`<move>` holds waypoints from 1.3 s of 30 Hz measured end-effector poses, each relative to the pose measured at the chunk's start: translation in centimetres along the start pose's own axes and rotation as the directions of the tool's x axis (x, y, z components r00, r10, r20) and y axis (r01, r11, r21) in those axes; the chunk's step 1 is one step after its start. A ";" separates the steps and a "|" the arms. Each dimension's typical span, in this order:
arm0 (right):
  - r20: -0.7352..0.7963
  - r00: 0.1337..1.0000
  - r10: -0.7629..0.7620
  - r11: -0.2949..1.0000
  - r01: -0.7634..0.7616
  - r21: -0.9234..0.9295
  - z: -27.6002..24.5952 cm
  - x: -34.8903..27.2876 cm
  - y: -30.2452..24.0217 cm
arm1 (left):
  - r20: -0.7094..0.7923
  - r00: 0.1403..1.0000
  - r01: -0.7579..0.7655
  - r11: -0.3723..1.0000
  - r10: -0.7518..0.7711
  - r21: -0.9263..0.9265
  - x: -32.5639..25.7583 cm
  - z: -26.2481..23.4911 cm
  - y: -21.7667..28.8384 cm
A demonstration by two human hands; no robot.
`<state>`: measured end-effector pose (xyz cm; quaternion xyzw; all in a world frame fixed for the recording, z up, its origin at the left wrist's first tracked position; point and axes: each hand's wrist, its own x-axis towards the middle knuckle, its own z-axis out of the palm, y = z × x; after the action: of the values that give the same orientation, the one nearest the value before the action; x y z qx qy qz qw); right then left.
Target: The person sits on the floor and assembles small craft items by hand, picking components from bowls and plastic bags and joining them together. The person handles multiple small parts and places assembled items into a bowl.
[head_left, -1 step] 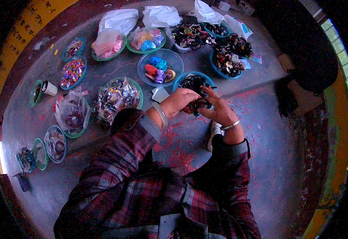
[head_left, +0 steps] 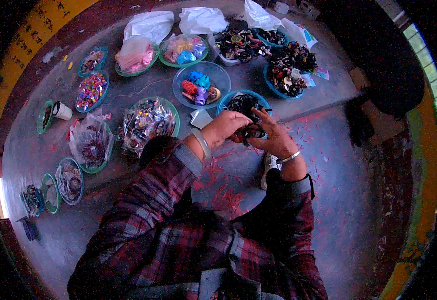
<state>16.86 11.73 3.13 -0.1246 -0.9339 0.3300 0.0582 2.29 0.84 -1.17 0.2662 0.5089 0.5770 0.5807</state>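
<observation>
Both of my hands meet in front of me, just at the near rim of a blue basin (head_left: 264, 100) with a tangle of black cords (head_left: 242, 102) in it. A small bunch of black elastic hair ties (head_left: 254, 131) is between them. My left hand (head_left: 224, 126) pinches the bunch at its left side, its fingertips partly hidden. My right hand (head_left: 278, 142) curls round the other side, thumb below and fingers above, with dark loops between them. A white card-like piece (head_left: 200, 118) lies beside my left hand.
A clear bowl (head_left: 178, 82) with coloured coils stands beyond. Basins of bagged trinkets (head_left: 148, 122), beads (head_left: 91, 91) and dark hair accessories (head_left: 284, 80) surround it. White plastic bags (head_left: 203, 20) lie at the back. Red scraps (head_left: 226, 195) litter the floor near a white shoe (head_left: 268, 170).
The black hair ties have shifted slightly and show a wider loop between the hands. The right hand's fingers have moved a little; the left hand looks the same.
</observation>
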 end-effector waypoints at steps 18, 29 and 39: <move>-0.097 0.978 0.184 0.912 -0.133 0.389 1.1 0.8 1.6 | -0.032 0.997 -0.070 0.997 0.070 0.014 -0.2 -0.1 -0.3; -0.231 0.972 0.048 0.977 -0.093 -0.189 1.9 0.9 0.2 | -0.016 1.000 0.000 0.999 0.001 0.043 0.0 0.1 -0.6; -0.242 0.969 0.057 0.987 -0.091 -0.129 2.2 0.9 0.9 | 0.008 0.999 -0.037 0.999 0.037 0.006 0.2 0.2 -0.8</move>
<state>15.78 11.32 0.93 -0.2018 -0.9356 0.2488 0.1484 2.71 0.88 -1.85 0.2797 0.5033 0.5849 0.5712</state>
